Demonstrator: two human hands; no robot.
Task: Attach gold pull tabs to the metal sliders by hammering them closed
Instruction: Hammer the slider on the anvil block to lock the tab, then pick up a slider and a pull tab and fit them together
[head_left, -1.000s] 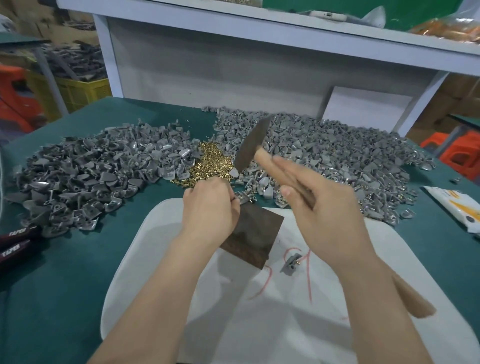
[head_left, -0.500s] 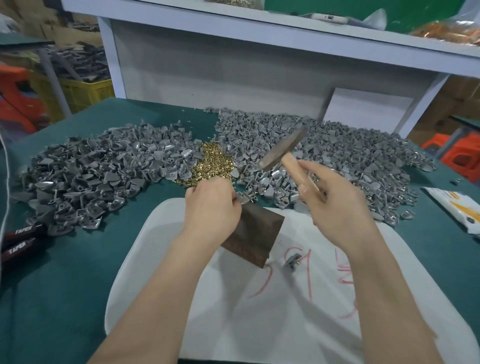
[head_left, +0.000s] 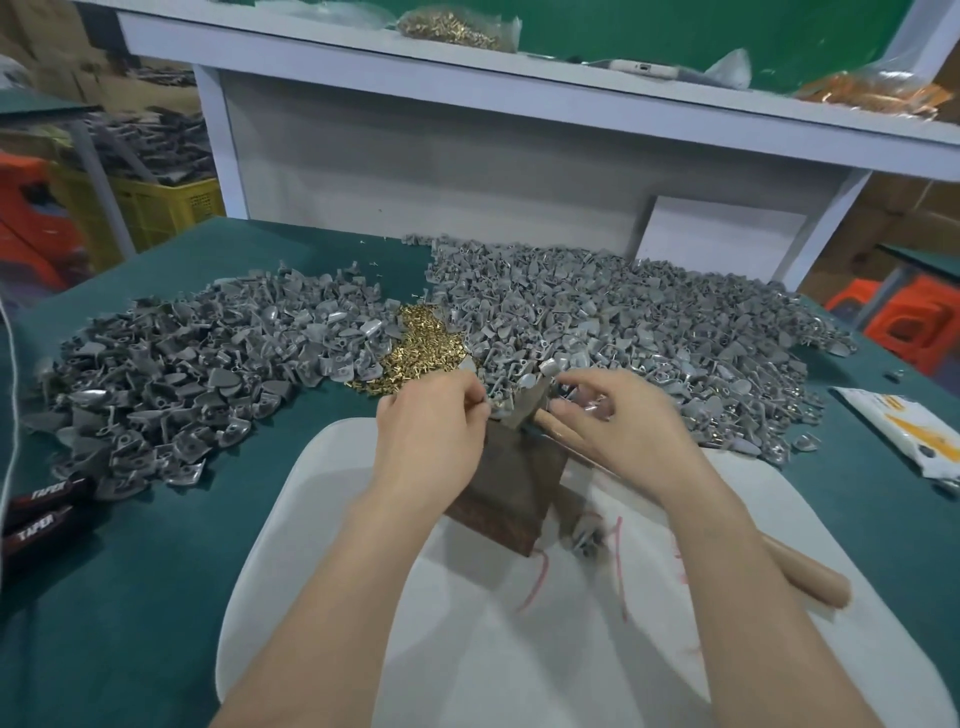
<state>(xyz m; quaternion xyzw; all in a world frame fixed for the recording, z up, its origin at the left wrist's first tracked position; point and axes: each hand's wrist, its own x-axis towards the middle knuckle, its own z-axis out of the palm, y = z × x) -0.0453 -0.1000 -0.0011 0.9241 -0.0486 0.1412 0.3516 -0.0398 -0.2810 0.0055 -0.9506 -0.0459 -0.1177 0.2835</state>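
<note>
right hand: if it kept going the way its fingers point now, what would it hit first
The right hand, holding the hammer, points left toward the wooden block. It would likely meet the left hand first, which is pinching a slider there, with the hammer head leading. Blur makes depth uncertain.

Green table: left slider pile and right slider pile across far half, gold tabs btwn, touching both. White board at near edge, centre. Dark handles at left edge; packet at right edge.
</note>
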